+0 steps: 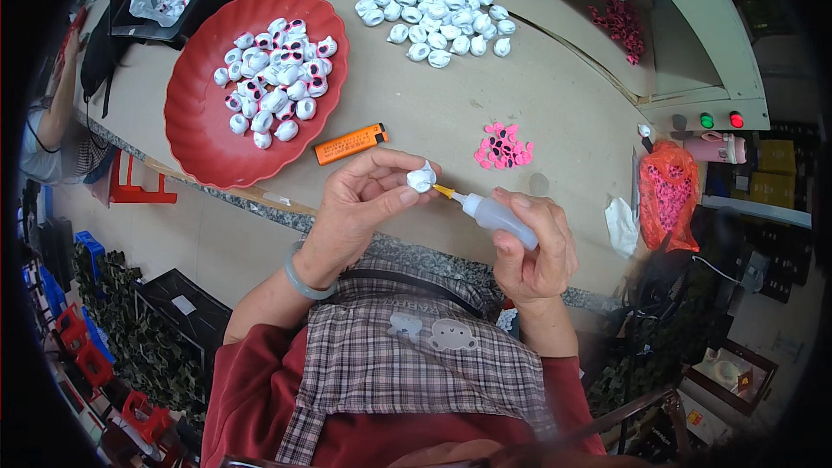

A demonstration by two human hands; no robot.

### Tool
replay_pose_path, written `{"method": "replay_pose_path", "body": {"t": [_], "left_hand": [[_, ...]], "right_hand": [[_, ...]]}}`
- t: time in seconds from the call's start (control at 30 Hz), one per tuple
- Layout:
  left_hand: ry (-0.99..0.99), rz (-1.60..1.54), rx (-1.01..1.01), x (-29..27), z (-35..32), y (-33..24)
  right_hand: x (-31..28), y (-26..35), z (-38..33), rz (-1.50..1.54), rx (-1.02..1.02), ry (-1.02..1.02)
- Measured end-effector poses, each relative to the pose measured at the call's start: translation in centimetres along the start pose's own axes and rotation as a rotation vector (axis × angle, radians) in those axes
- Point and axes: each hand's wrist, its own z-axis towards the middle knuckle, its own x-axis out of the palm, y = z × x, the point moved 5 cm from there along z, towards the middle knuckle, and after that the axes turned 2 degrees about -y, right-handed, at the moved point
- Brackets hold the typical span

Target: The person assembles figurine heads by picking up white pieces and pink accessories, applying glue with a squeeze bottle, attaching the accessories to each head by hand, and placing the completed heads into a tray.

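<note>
Pinching a small white piece (421, 177) between thumb and fingertips, the left hand (357, 195) is, in the head view, to the right of the big red scalloped tray (195, 113), near its lower end. Farther right of the tray, the right hand (542, 251) grips a translucent squeeze bottle (504, 222), its yellow tip (444, 191) right at the white piece, which sits between both hands. Close by the tray's right rim lies an orange, black-ended object (349, 145); well to its right, scattered pink pieces (504, 147).
</note>
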Motion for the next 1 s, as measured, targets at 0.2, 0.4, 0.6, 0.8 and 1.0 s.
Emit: {"method": "replay_pose_path", "body": {"t": [0.2, 0.4, 0.6, 0.8, 1.0], "left_hand": [[0.003, -0.003, 0.015, -0.11, 0.03, -0.07], [-0.012, 0.052, 0.036, -0.09, 0.11, 0.13], [-0.008, 0.035, 0.010, 0.23, -0.01, 0.38], [0.014, 0.021, -0.004, -0.02, 0.14, 0.25], [0.003, 0.006, -0.045, 0.27, 0.44, 0.13]], "right_hand": [[0.10, 0.10, 0.00, -0.011, -0.011, 0.023], [0.25, 0.20, 0.07, 0.009, 0.003, 0.046], [0.34, 0.12, 0.04, 0.013, 0.002, 0.027], [0.09, -0.04, -0.12, -0.032, 0.003, 0.004], [-0.03, -0.61, -0.38, 0.007, 0.090, 0.022]]}}
